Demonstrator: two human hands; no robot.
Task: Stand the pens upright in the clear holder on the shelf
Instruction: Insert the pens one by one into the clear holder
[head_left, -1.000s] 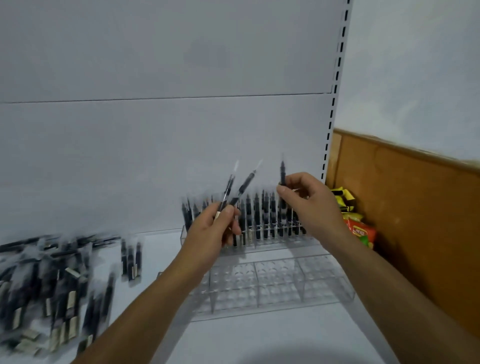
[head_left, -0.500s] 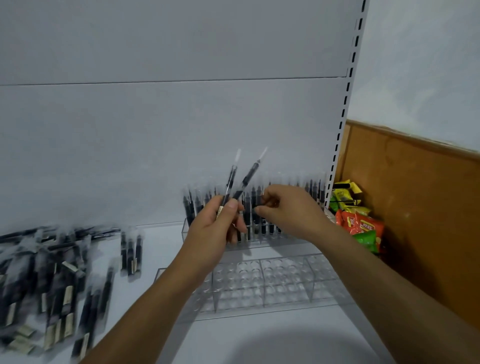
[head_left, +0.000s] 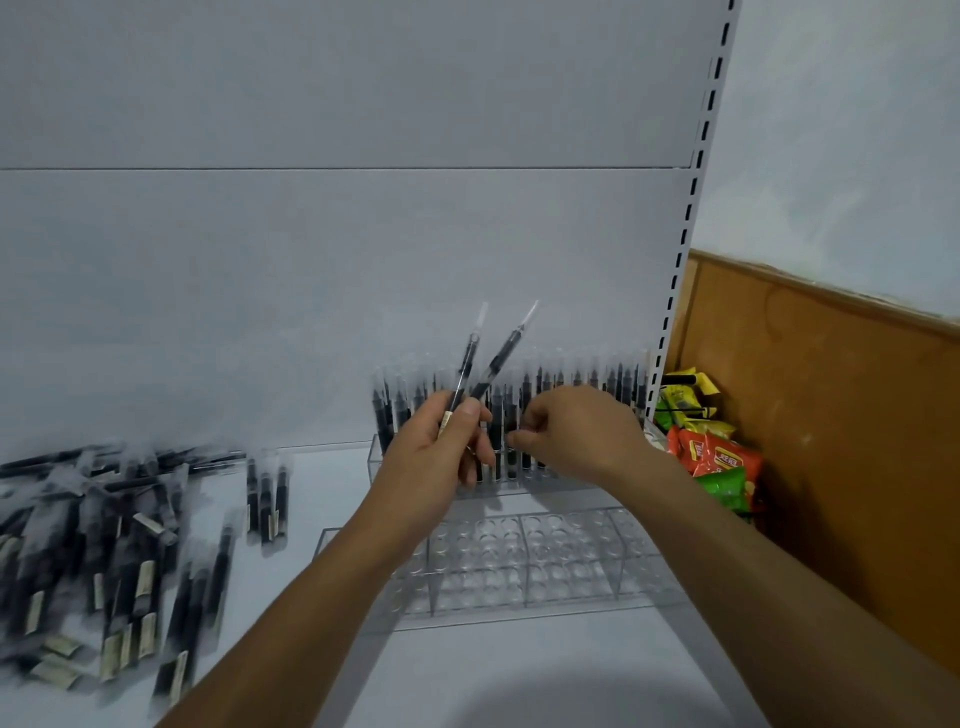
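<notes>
A clear holder (head_left: 545, 561) with rows of round sockets stands on the white shelf. Its back rows carry several black pens (head_left: 587, 376) standing upright, and its front sockets show no pens. My left hand (head_left: 441, 447) grips two black pens (head_left: 470, 358) with clear caps, fanned apart and pointing up above the holder's left end. My right hand (head_left: 576, 431) is low over the back rows with its fingers curled, and its fingertips pinch a standing pen (head_left: 511, 415) there.
A heap of loose wrapped pens (head_left: 104, 545) lies on the shelf at the left, with three more pens (head_left: 266, 493) side by side nearer the holder. Snack packets (head_left: 717, 457) sit right of the slotted shelf upright (head_left: 685, 234), against a wooden panel (head_left: 831, 441).
My right hand has gone down and left, taking the single pen it held high into the holder's back rows. My left hand keeps its two pens.
</notes>
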